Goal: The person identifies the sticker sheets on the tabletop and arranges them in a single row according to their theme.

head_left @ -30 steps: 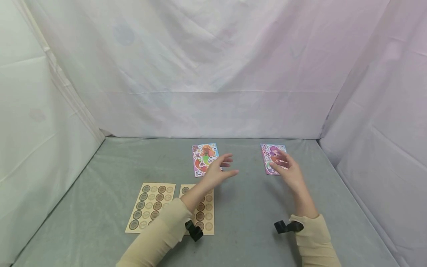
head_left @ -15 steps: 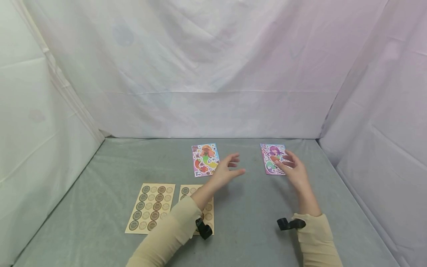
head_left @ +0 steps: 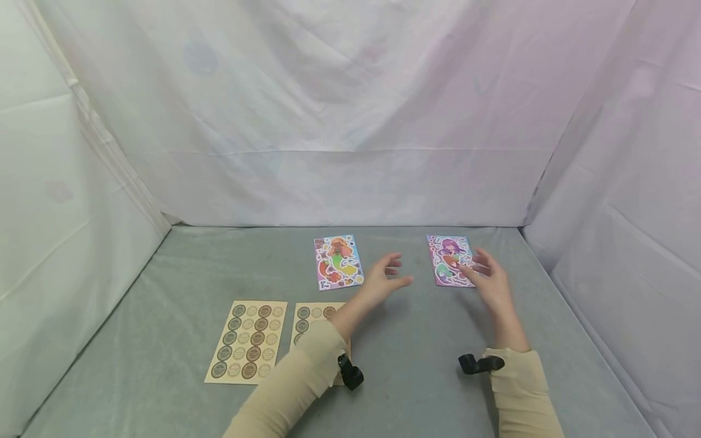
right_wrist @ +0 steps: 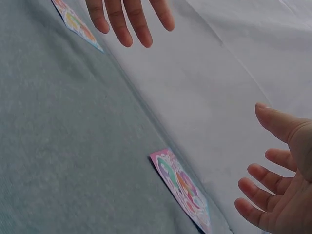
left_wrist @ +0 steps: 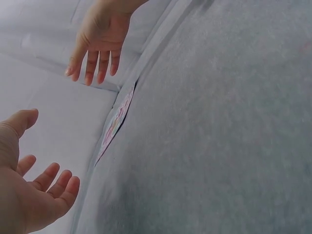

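Observation:
My left hand (head_left: pixel 379 283) hovers over the table between two mermaid sticker sheets, fingers loosely bent and holding nothing. Just left of it lies the sticker sheet with an orange-haired mermaid (head_left: pixel 336 261). The purple-haired mermaid sticker sheet (head_left: pixel 449 258) lies farther right, its lower right edge partly behind my right hand (head_left: pixel 493 286). That hand is also raised and holds nothing; in the right wrist view its fingers (right_wrist: pixel 263 180) are spread and relaxed, apart from the sheet. In the left wrist view both palms face inward with a gap between them.
Two cream sheets of round stickers lie at the front left: the left sticker sheet (head_left: pixel 249 340) shows whole, the right one (head_left: pixel 309 313) is partly under my left sleeve. White cloth walls (head_left: pixel 350 182) enclose the grey table (head_left: pixel 164 304) at the back and sides.
Both hands have drifted to the right, the left one farther. More of both mermaid sticker sheets now shows. The sheets themselves have not moved.

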A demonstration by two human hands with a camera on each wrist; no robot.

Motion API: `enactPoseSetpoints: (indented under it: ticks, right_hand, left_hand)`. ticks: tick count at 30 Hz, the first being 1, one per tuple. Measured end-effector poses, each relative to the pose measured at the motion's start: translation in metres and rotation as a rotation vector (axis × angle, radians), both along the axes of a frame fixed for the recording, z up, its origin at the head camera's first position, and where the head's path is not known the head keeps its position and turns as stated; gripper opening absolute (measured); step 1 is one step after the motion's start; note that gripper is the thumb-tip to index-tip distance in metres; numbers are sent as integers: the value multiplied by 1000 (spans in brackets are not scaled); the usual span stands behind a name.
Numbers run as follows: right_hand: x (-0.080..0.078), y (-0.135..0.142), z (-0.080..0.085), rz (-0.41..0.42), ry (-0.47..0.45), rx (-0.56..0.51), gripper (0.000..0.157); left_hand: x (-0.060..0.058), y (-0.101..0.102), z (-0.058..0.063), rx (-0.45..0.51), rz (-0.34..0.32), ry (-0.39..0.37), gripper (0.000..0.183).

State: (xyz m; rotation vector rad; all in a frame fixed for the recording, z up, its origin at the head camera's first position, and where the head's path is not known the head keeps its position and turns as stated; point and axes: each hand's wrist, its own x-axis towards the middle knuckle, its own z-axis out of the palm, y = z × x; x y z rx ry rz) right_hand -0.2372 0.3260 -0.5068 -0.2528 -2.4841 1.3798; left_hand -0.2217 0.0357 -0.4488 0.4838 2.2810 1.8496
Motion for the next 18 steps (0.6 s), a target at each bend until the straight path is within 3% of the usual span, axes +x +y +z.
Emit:
enactPoseSetpoints:
  ticks: [4, 12, 15, 18]
  right_hand:
    - [-2, 6, -8, -33, -30, -6, 73]
    - [0, 11, -8, -75, -57, -20, 73]
    - [6, 8, 1, -83, -85, -19, 73]
    - [18, -4, 21, -82, -109, -51, 73]
  left_hand:
    - [-1, 5, -3, 4, -2, -25, 61]
    - [-6, 18, -16, -3, 13, -40, 66]
    - [-8, 24, -21, 11, 18, -40, 65]
    - [-8, 29, -23, 20, 31, -49, 64]
